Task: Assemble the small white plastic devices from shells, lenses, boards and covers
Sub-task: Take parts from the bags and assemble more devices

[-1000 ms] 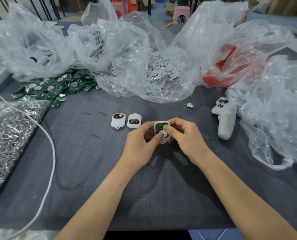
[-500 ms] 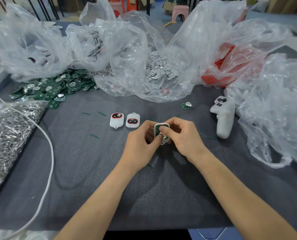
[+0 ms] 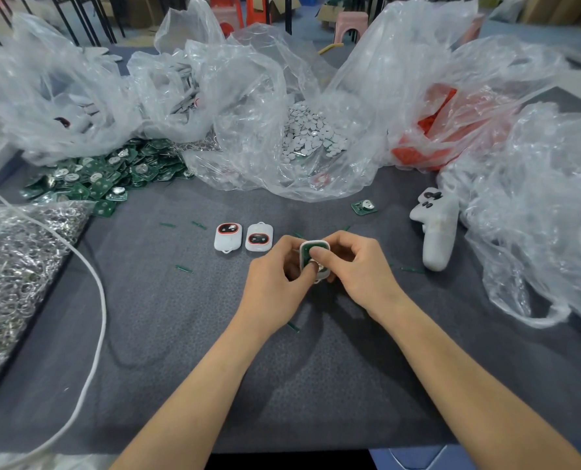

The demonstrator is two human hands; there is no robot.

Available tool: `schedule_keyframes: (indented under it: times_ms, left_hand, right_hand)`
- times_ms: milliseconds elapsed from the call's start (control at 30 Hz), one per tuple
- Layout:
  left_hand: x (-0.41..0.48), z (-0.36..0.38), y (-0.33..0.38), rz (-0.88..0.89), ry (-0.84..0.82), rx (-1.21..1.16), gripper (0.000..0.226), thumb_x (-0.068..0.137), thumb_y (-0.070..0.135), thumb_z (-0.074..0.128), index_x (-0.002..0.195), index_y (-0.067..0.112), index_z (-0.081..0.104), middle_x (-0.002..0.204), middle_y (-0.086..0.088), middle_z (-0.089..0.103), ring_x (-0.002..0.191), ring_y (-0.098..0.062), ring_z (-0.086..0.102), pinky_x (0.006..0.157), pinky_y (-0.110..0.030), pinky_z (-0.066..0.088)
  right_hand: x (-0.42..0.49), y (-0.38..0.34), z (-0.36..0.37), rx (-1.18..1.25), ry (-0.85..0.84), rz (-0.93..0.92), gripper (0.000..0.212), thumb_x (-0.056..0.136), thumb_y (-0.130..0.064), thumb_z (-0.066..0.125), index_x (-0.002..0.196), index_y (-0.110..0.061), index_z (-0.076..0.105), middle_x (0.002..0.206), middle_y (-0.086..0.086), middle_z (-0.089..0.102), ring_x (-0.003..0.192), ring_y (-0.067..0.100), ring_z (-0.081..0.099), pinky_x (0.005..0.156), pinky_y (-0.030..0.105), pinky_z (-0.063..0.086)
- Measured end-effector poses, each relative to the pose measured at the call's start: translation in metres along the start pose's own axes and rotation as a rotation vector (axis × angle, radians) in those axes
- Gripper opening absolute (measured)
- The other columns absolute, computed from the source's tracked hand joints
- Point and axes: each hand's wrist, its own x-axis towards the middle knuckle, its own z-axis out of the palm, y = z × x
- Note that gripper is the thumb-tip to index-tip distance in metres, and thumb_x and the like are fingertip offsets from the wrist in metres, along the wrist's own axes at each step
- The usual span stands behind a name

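Right hand [image 3: 362, 268] thumb shifted onto board [image 3: 306, 251]; left hand [image 3: 272, 286] fingers [image 3: 287, 244] clamp shell [image 3: 323, 273] (right too).

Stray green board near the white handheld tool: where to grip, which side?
Pinch the stray board across its two opposite edges, coming straight down. It lies flat on the grey mat, silver round part up, bare mat round it. The right hand is nearer but holds the shell.

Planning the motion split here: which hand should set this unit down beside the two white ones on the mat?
Left. The two white devices lie just left of the left hand, while the right hand would have to cross over it. Both hands hold the shell.
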Motion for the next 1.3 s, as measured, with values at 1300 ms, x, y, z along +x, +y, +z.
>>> schedule_keyframes:
  times_ms: [1300]
  left_hand:
    - [0.253,-0.163,-0.021,0.12,0.278,0.758,0.033,0.09,-0.005,0.042,0.118,-0.002,0.059,0.127,-0.019,0.054,0.115,-0.031,0.052,0.09,-0.021,0.034]
  right_hand:
    - [0.011,0.008,0.002,-0.493,0.236,-0.123,0.014,0.08,-0.022,0.076,0.072,-0.026,0.064,0.056,-0.012,0.06,0.056,0.005,0.056,0.053,0.025,0.042]
